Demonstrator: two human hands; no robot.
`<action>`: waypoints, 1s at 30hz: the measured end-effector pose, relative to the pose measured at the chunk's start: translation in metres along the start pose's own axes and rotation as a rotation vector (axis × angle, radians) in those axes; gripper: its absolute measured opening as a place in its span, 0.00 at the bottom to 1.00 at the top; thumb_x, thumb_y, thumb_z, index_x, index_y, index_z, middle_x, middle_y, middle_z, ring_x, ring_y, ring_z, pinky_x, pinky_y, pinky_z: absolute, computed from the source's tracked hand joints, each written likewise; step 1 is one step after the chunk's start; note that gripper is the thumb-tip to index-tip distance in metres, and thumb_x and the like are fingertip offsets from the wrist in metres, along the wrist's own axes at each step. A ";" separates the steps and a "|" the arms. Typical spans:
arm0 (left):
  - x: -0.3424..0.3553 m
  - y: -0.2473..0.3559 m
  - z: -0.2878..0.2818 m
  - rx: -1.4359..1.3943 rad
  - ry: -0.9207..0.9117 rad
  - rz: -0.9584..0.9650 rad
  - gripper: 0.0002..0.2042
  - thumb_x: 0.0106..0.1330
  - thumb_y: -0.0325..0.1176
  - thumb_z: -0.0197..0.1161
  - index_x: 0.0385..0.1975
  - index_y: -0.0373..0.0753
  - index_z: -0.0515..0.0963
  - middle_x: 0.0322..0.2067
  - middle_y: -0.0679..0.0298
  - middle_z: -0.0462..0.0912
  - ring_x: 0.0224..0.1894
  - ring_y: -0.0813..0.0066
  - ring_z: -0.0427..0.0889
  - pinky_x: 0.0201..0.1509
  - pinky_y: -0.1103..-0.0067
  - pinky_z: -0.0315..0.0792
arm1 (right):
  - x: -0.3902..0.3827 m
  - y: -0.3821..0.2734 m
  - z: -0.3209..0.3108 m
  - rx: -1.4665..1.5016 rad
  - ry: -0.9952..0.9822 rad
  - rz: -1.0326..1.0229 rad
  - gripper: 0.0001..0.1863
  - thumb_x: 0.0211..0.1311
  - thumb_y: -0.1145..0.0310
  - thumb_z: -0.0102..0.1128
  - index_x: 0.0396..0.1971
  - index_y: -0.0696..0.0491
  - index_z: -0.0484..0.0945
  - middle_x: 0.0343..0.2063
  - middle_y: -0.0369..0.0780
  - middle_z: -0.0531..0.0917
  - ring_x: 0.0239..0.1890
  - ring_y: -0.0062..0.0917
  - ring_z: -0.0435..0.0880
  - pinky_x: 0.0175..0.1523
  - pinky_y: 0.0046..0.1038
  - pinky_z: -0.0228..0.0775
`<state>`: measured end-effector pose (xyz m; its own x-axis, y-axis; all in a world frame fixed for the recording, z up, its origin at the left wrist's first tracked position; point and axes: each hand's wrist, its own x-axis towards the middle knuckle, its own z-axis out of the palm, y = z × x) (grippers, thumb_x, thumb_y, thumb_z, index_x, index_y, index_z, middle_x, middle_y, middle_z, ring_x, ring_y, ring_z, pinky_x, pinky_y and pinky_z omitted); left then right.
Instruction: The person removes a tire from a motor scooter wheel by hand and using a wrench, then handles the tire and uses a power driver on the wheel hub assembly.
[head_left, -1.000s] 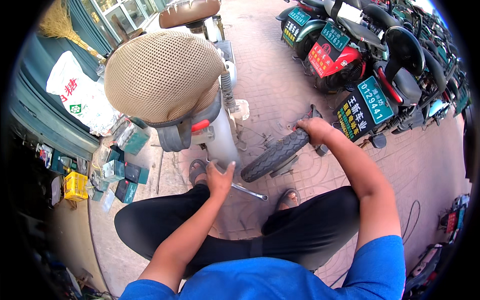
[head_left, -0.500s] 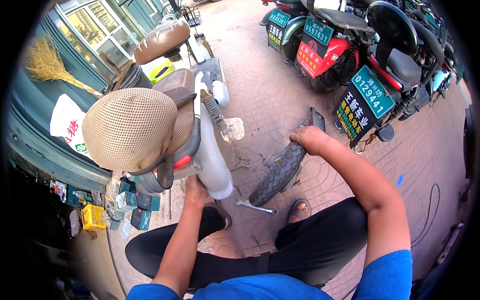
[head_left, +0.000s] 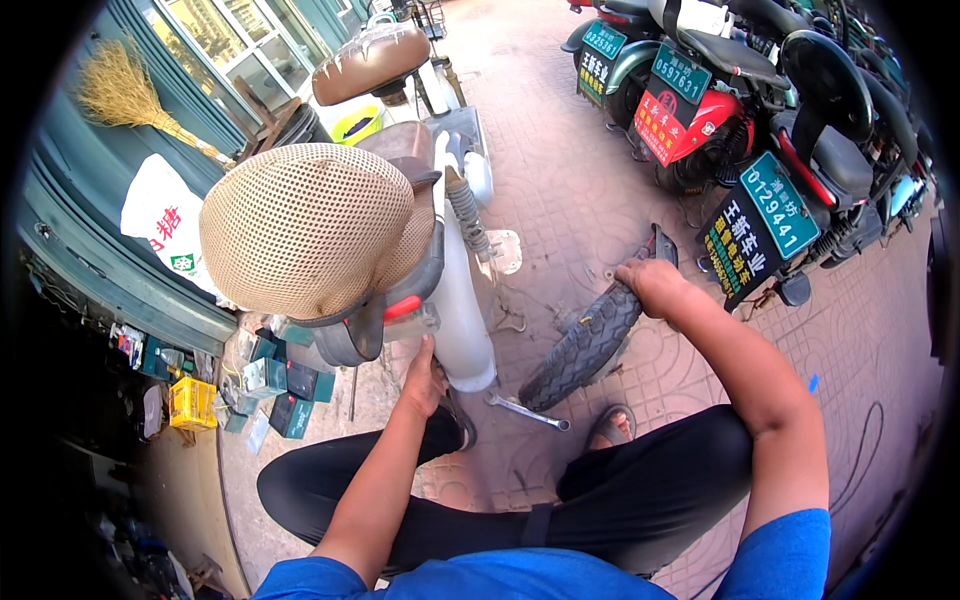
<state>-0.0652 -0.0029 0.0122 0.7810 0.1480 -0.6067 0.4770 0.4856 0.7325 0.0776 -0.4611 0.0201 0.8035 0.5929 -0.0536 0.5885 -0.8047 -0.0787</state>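
Note:
Between my knees stands the back end of a scooter, with a beige mesh seat cover [head_left: 300, 225] above a white rear mudguard [head_left: 462, 320]. My left hand [head_left: 424, 385] grips the mudguard's lower left side, its fingertips partly hidden and thumb upward. My right hand [head_left: 650, 288] is closed on the top of a detached wheel with a black, treaded tyre [head_left: 580, 350], which leans to the right of the scooter. A combination wrench [head_left: 530, 410] lies on the paving below, between the mudguard and my right foot.
Parked scooters [head_left: 700, 120] fill the right side. At left are a straw broom [head_left: 130, 95], a white sack [head_left: 160, 225], a yellow crate [head_left: 192, 403] and several boxes [head_left: 290, 405] by the doorway. A dark cable [head_left: 860, 450] curves over the paving [head_left: 540, 170] at lower right.
My left hand has moved from low beside the wrench up onto the mudguard's side and closed on it. My right hand stays on the tyre. The view has shifted, showing more beyond the scooter.

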 end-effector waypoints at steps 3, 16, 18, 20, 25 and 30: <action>-0.016 0.020 0.010 -0.009 -0.187 0.338 0.37 0.71 0.58 0.68 0.72 0.39 0.69 0.66 0.59 0.79 0.67 0.58 0.77 0.75 0.56 0.68 | -0.001 -0.002 0.000 -0.014 0.005 -0.001 0.26 0.49 0.78 0.72 0.51 0.49 0.78 0.46 0.43 0.84 0.50 0.44 0.87 0.52 0.44 0.81; 0.028 0.037 -0.046 -0.253 0.038 0.267 0.26 0.78 0.50 0.59 0.66 0.38 0.74 0.62 0.56 0.82 0.64 0.57 0.80 0.72 0.58 0.73 | -0.001 0.002 -0.005 0.048 0.029 -0.020 0.29 0.48 0.80 0.70 0.53 0.47 0.77 0.47 0.43 0.83 0.51 0.44 0.86 0.52 0.42 0.80; 0.028 0.033 -0.044 -0.241 -0.058 0.220 0.24 0.79 0.48 0.58 0.66 0.38 0.74 0.62 0.56 0.82 0.64 0.57 0.80 0.71 0.58 0.73 | -0.003 0.002 -0.003 0.051 0.026 -0.003 0.29 0.48 0.79 0.71 0.54 0.47 0.77 0.48 0.42 0.83 0.52 0.44 0.86 0.54 0.42 0.80; 0.025 0.024 -0.035 -0.208 -0.084 0.195 0.24 0.80 0.47 0.57 0.67 0.38 0.74 0.62 0.55 0.82 0.64 0.56 0.80 0.71 0.58 0.73 | -0.003 0.001 -0.003 0.056 0.023 0.005 0.30 0.48 0.76 0.72 0.55 0.46 0.77 0.51 0.42 0.83 0.55 0.43 0.85 0.57 0.42 0.79; 0.007 0.019 -0.013 -0.179 -0.040 0.175 0.25 0.79 0.46 0.58 0.68 0.36 0.72 0.64 0.56 0.80 0.66 0.57 0.79 0.72 0.58 0.71 | -0.001 -0.002 -0.007 0.028 -0.010 0.006 0.30 0.48 0.76 0.72 0.55 0.47 0.76 0.50 0.43 0.83 0.54 0.43 0.85 0.55 0.42 0.79; -0.012 0.029 -0.007 -0.250 -0.128 0.233 0.28 0.78 0.48 0.59 0.69 0.33 0.70 0.64 0.57 0.79 0.67 0.59 0.77 0.73 0.57 0.70 | -0.005 -0.005 -0.011 0.023 0.049 -0.011 0.31 0.48 0.79 0.70 0.56 0.48 0.77 0.48 0.43 0.83 0.51 0.44 0.86 0.52 0.43 0.80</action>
<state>-0.0637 0.0151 0.0387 0.9086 0.1784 -0.3777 0.1798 0.6492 0.7390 0.0716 -0.4606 0.0314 0.8009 0.5988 -0.0042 0.5954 -0.7969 -0.1020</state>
